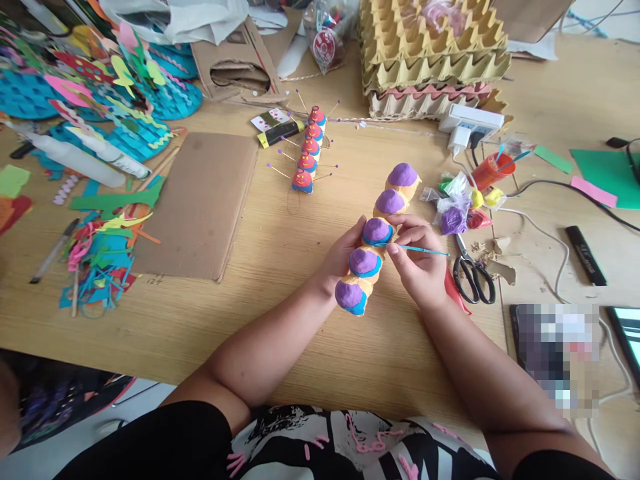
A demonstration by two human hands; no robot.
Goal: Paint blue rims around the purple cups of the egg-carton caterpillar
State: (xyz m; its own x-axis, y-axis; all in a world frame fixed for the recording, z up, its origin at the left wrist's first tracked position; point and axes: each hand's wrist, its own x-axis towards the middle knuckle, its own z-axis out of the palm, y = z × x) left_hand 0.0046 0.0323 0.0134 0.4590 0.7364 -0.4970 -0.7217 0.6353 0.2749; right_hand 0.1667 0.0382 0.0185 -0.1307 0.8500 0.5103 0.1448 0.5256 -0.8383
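An egg-carton strip (365, 261) of several bumps slants above the table, each bump capped with purple clay. Blue clay edges the three lower bumps; the two upper ones show purple over yellowish carton. My left hand (345, 257) grips the strip from its left side, fingers partly hidden behind it. In my right hand (417, 257) a thin blue tool (425, 250) is pinched, its tip against the blue clay of the middle bump. Farther back stands a finished-looking strip (310, 150) with red and blue bumps, drawn faces and pin-like sticks.
Cardboard (195, 200) and colored paper scraps (105, 253) lie left. Egg trays (435, 60) are stacked behind. On the right are clay packets (455, 210), black-handled scissors (474, 279), a red cup (493, 170), a power strip (473, 119), cables and a black marker (586, 255).
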